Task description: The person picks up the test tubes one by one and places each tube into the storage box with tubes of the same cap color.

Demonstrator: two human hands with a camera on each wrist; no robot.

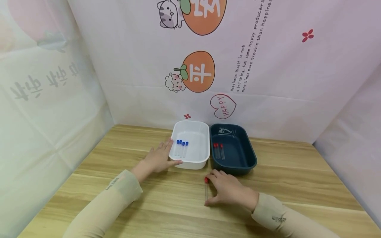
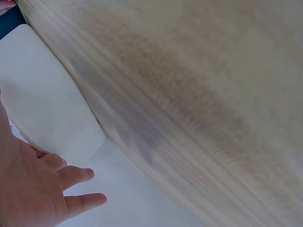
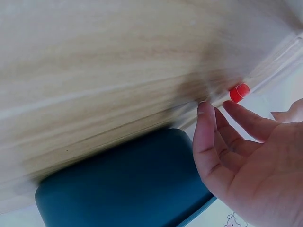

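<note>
My right hand (image 1: 227, 188) is at a clear test tube (image 1: 206, 191) with a red cap (image 3: 239, 92), low over the table in front of the dark tub. Its forefinger is at the cap and its thumb at the tube's other end. My left hand (image 1: 157, 158) rests against the left front corner of a white tub (image 1: 196, 165). In the left wrist view, that hand's fingers (image 2: 78, 176) reach out fairly straight along the tub's side. Blue-capped tubes (image 1: 183, 149) lie inside the white tub, at its left. Red-capped tubes (image 1: 218, 152) lie in the dark blue tub (image 1: 238, 167).
The two tubs stand side by side at the back of the wood-grain table (image 1: 166, 205), the dark one on the right. Behind them hangs a printed white cloth (image 1: 143, 105), with more cloth at both sides.
</note>
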